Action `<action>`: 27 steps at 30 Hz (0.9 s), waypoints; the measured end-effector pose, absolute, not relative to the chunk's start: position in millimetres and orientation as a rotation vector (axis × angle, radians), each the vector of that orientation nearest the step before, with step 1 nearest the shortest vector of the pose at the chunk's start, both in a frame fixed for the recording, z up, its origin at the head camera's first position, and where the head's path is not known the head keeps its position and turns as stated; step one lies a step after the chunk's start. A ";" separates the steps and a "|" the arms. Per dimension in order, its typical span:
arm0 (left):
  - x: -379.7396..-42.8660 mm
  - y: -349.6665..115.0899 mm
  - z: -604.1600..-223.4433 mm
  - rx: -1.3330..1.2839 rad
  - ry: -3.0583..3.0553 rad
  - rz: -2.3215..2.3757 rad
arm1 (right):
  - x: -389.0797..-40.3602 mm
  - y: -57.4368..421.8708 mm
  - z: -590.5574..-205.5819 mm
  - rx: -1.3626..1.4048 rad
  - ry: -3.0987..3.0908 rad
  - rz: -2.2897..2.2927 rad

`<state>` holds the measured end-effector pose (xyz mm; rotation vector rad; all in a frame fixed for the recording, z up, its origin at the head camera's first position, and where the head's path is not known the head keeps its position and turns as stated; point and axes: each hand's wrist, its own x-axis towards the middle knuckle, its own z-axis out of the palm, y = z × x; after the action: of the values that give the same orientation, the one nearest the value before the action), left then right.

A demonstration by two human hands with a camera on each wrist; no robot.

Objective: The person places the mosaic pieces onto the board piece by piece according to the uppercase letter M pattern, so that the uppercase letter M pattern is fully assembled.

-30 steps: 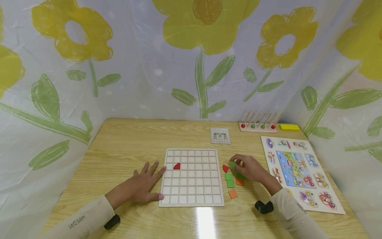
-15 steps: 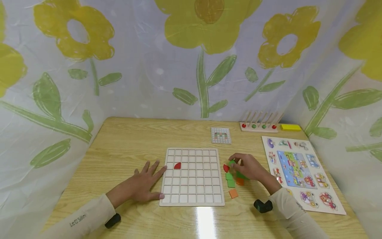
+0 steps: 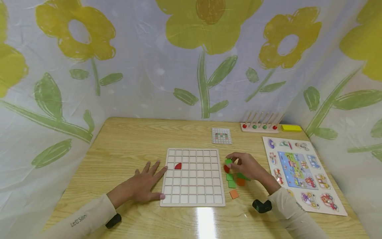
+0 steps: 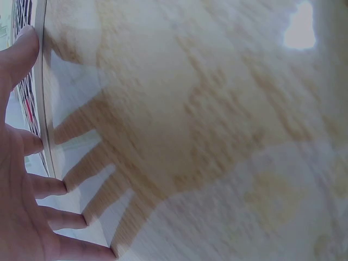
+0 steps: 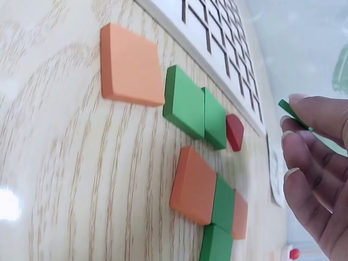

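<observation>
A white grid board lies in the middle of the table, with one red quarter-circle tile in a cell at its upper left. My left hand is spread flat on the table, thumb and index finger at the board's left edge. Right of the board, my right hand pinches a green square tile between thumb and fingertips, raised above the table. Beneath it lie a second red quarter-circle tile, several green tiles and orange tiles, partly hidden by the hand in the head view.
Behind the board lies a small pattern card. At the back right stand a pegged wooden rack with red and green beads and a yellow block. A picture puzzle board lies by the right forearm.
My right hand has moved slightly left and lifted the green tile from the pile toward the board. My left hand has stayed at the board's edge.
</observation>
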<state>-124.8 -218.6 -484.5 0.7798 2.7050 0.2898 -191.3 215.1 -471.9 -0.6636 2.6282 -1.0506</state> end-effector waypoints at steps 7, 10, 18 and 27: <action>-124.6 -217.6 -482.7 0.767 2.704 0.289 | -190.9 208.6 -469.6 -0.645 2.560 -1.116; -124.2 -217.7 -482.7 0.765 2.705 0.296 | -191.0 205.9 -470.0 -0.639 2.531 -1.138; -123.8 -217.8 -483.4 0.763 2.708 0.304 | -191.3 197.9 -470.2 -0.685 2.529 -1.153; -124.5 -217.5 -483.7 0.758 2.699 0.291 | -192.3 184.9 -469.9 -0.674 2.485 -1.182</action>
<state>-124.5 -217.5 -483.7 0.7583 2.6988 0.2910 -192.3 184.9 -469.9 -0.6738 2.4850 -1.1815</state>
